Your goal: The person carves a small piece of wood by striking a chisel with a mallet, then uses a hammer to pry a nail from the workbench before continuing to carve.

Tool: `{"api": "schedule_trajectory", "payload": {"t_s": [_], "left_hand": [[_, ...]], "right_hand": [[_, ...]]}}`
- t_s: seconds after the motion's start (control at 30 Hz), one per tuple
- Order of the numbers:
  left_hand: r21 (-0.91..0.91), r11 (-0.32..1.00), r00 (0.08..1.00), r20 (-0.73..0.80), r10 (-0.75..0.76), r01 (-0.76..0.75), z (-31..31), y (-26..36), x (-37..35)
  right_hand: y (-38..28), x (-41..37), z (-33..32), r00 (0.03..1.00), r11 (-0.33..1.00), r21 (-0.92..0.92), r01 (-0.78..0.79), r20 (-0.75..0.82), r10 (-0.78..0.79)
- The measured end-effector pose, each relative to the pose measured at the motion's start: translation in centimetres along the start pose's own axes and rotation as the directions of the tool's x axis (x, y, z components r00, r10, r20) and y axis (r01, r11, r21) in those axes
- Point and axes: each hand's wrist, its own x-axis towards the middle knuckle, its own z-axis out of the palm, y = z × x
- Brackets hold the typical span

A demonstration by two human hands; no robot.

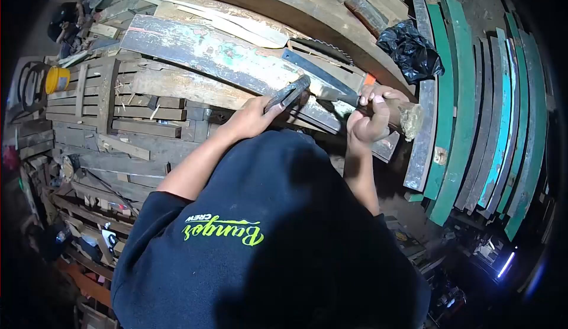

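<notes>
A: Log left hand point(253, 119)?
B: Grips dark tool point(288, 94) with closed fingers, over painted board point(219, 51).
A: And right hand point(371, 119)?
B: Curls fingers round wood-handled tool point(409, 122). Points blunt, ragged end away from left hand, toward green planks point(460, 104).

Wooden bench point(189, 84) | atop — paint-worn board point(228, 55) | brown plank point(307, 19)

Black bag point(411, 51) by tabletop's point(171, 85) far right corner. Planks point(464, 107), some green, beyond right edge. Yellow bucket point(57, 80) past left edge. Lit tube point(506, 265) beyond near right corner.
</notes>
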Motion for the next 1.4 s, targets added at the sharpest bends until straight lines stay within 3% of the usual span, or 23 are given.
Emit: {"api": "schedule_trajectory", "payload": {"t_s": [0.13, 0.33, 0.37, 0.47, 0.53, 0.57, 0.63, 0.67, 0.7, 0.77, 0.8, 0.83, 0.93, 1.0, 1.03, 1.13, 1.23, 1.27, 1.37, 1.4], "left_hand": [[-0.022, 1.000, 1.000, 0.008, 0.009, -0.009, 0.0, -0.1, 0.1], [-0.050, 0.998, 0.999, 0.009, 0.038, -0.038, -0.5, 0.6, 0.1], [-0.072, 0.997, 0.997, 0.073, -0.023, 0.029, -0.9, 0.9, 0.1], [-0.081, 0.994, 0.995, 0.079, -0.061, 0.068, -1.5, 1.5, 0.2], [-0.109, 0.991, 0.996, 0.024, 0.086, -0.082, -2.5, 3.6, -0.4], [-0.109, 0.991, 0.996, 0.023, 0.085, -0.082, -3.0, 5.1, -0.7], [-0.131, 0.906, 0.915, -0.035, 0.402, -0.403, -4.3, 9.4, -1.6], [-0.178, 0.872, 0.888, -0.036, 0.458, -0.457, -4.9, 11.8, -2.1], [-0.223, 0.831, 0.857, -0.041, 0.514, -0.509, -5.2, 13.9, -2.6], [-0.164, 0.754, 0.760, 0.031, 0.649, -0.636, -5.3, 16.3, -3.0], [-0.173, 0.662, 0.674, -0.018, 0.738, -0.729, -4.6, 16.8, -3.0], [-0.149, 0.657, 0.660, 0.042, 0.750, -0.739, -4.4, 17.2, -2.9], [-0.078, 0.655, 0.656, 0.014, 0.754, -0.751, -2.3, 16.4, -2.3], [-0.098, 0.750, 0.745, 0.084, 0.661, -0.654, -1.9, 16.1, -2.0], [-0.099, 0.750, 0.745, 0.083, 0.661, -0.654, -1.9, 16.1, -2.1], [-0.192, 0.541, 0.556, -0.026, 0.831, -0.819, -1.7, 16.4, -2.8], [-0.158, 0.624, 0.614, 0.114, 0.781, -0.765, -2.5, 16.5, -2.9], [-0.087, 0.721, 0.707, 0.145, 0.692, -0.688, -1.2, 15.6, -2.1], [-0.146, 0.731, 0.720, 0.126, 0.682, -0.667, -1.2, 16.4, -2.5], [-0.235, 0.660, 0.675, 0.021, 0.737, -0.714, -0.2, 15.7, -2.6]], "right_hand": [[0.1, 0.1, -0.3, 0.999, 0.997, 0.067, -0.037, -0.021, 0.038], [0.5, 0.7, -0.2, 0.997, 0.999, 0.035, -0.011, 0.075, 0.008], [0.3, 0.7, 0.0, 0.995, 1.000, 0.002, 0.017, 0.095, -0.017], [0.3, 0.6, 0.0, 0.990, 0.998, -0.034, 0.062, 0.128, -0.057], [0.4, 0.6, -0.4, 0.992, 0.999, 0.002, 0.040, 0.117, -0.040], [0.4, 0.5, -0.6, 0.992, 0.999, 0.003, 0.039, 0.118, -0.039], [0.4, 0.4, -1.0, 0.997, 0.998, 0.050, -0.025, 0.078, 0.021], [0.4, 0.4, -0.9, 0.997, 1.000, -0.020, 0.012, 0.078, -0.010], [2.7, -0.7, -3.2, 0.990, 0.995, 0.002, -0.102, -0.096, 0.101], [1.5, 0.9, -3.8, 0.932, 0.912, 0.325, -0.251, 0.336, 0.137], [0.6, 0.4, -2.6, 0.960, 0.958, 0.228, -0.176, 0.254, 0.116], [-0.1, 0.3, -1.6, 0.978, 0.983, 0.123, -0.132, 0.175, 0.110], [-1.4, -0.3, -0.4, 0.992, 0.995, -0.039, -0.095, 0.083, 0.098], [-1.8, -0.5, -0.1, 0.992, 0.992, -0.074, -0.101, 0.068, 0.106], [-1.8, -0.5, 0.1, 0.992, 0.990, -0.091, -0.107, 0.059, 0.113], [-2.2, -0.9, 1.0, 0.992, 0.978, -0.184, -0.099, 0.059, 0.112], [-2.3, -0.8, 0.8, 0.993, 0.974, -0.205, -0.096, 0.043, 0.107], [-2.5, -0.9, 0.8, 0.994, 0.972, -0.212, -0.098, 0.034, 0.108], [-2.9, -1.0, 1.0, 0.996, 0.965, -0.250, -0.081, 0.021, 0.090], [-3.3, -1.2, 1.4, 0.996, 0.951, -0.300, -0.070, 0.025, 0.081]]}}
